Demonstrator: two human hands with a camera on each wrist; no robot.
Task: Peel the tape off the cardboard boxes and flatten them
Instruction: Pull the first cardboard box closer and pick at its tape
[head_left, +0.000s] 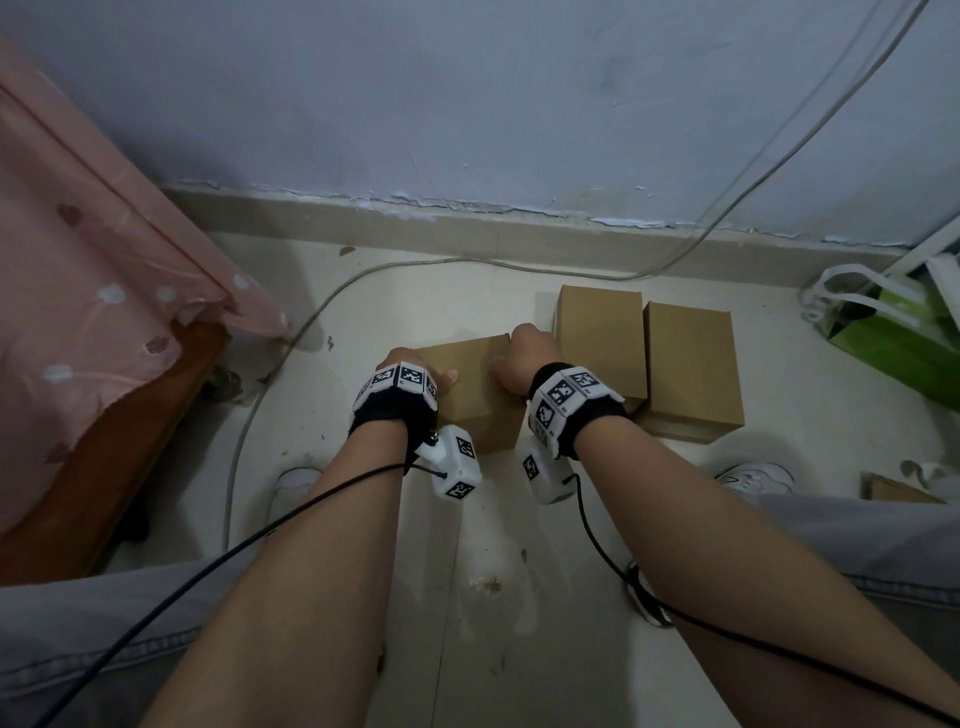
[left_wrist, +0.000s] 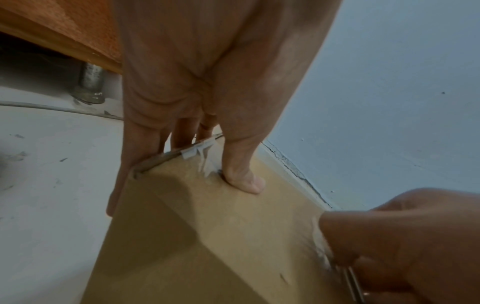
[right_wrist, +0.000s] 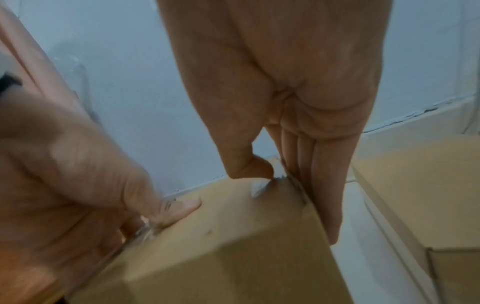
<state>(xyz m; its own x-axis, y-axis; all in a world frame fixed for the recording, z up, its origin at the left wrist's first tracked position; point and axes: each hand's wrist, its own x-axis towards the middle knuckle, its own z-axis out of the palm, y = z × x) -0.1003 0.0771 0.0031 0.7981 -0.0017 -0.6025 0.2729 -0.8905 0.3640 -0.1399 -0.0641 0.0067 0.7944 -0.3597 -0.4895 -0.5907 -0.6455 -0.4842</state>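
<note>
— What's around me?
— Pale floor, blue wall, pink bedcover left.
— And my hands?
— Left hand and right hand clasp the near box on the floor, thumbs on top; tape looks partly lifted. Two boxes stand beside.

Nothing here can be read: the wristbands carry only black-and-white square marker patterns, and the cardboard boxes show plain faces.

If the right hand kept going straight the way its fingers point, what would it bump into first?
Probably the floor. The right hand points down the right side of the box it holds, fingertips near the tiles. The two other boxes sit beside it, not below.
</note>
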